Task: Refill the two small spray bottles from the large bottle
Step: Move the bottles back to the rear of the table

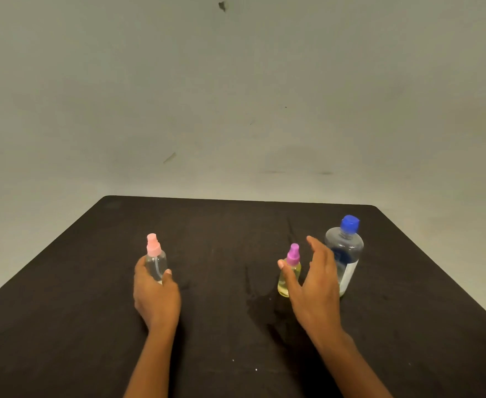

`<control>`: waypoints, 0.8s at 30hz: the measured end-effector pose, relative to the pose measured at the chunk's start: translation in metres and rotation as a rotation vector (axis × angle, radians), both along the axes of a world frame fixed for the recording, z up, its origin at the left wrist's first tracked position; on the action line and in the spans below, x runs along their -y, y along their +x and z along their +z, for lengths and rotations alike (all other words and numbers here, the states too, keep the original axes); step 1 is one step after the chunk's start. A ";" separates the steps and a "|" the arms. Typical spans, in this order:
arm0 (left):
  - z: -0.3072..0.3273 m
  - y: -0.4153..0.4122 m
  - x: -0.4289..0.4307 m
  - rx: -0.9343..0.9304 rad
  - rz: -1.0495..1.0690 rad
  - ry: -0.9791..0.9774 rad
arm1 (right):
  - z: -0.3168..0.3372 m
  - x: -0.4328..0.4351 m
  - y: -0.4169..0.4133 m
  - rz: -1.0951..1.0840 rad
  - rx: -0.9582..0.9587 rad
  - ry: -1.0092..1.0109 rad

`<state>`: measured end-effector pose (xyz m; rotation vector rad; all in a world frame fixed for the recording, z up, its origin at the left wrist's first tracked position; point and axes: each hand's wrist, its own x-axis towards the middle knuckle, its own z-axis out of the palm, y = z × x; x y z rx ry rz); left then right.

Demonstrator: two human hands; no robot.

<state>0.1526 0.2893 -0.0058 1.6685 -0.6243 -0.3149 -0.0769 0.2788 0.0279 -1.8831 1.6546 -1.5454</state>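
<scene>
Head view, down over dark table (236, 225), pale marked wall (236, 96) behind.

Left grip (155, 297): curled round the lower body of the pink-capped spray bottle (156, 262), thumb on the near right side, fingers wrapped round the left. Bottle upright, clear, pump cap fitted, dip tube visible inside. Liquid level not readable. Base hidden behind the grip, so standing or lifted: cannot tell. Position: left of table centre.

Right grip (313, 285): spread, fingers straight and slightly fanned, holding nothing. Sits between the purple-capped spray bottle (293, 267) and the large bottle (346, 251). Thumb tip overlaps the shoulder of the purple-capped spray bottle; touching or merely in front: cannot tell. Same doubt for the fingers against the left side of the large bottle.

Purple-capped spray bottle: upright on the table, right of centre, pump cap fitted, yellowish liquid in the body.

Large bottle: upright on the table, just right of the purple-capped spray bottle and a little farther back. Blue cap (350, 224) on. Clear body, dark blue print mid-height, white label below. Level not readable.

Two small bottles well apart from each other.

Darker smear (253, 300) on the table near the purple-capped spray bottle; wet or only stained: cannot tell.
</scene>
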 end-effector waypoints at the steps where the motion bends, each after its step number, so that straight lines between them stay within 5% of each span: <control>1: 0.000 -0.002 0.000 0.003 -0.004 -0.005 | 0.004 -0.002 0.002 -0.027 0.015 -0.121; 4: 0.001 -0.011 -0.001 0.021 -0.059 -0.015 | 0.010 -0.005 0.009 -0.014 0.029 -0.433; 8: 0.000 -0.027 -0.001 0.070 -0.231 -0.018 | 0.015 -0.011 0.023 0.183 0.056 -0.504; 11: -0.001 -0.042 -0.003 0.088 -0.378 -0.021 | 0.008 -0.012 0.035 0.356 0.021 -0.347; 18: -0.003 -0.051 0.001 0.087 -0.582 -0.068 | -0.015 0.009 0.062 0.402 -0.082 0.455; 24: -0.005 -0.045 0.005 -0.012 -0.617 -0.148 | -0.014 0.014 0.081 0.326 -0.091 0.455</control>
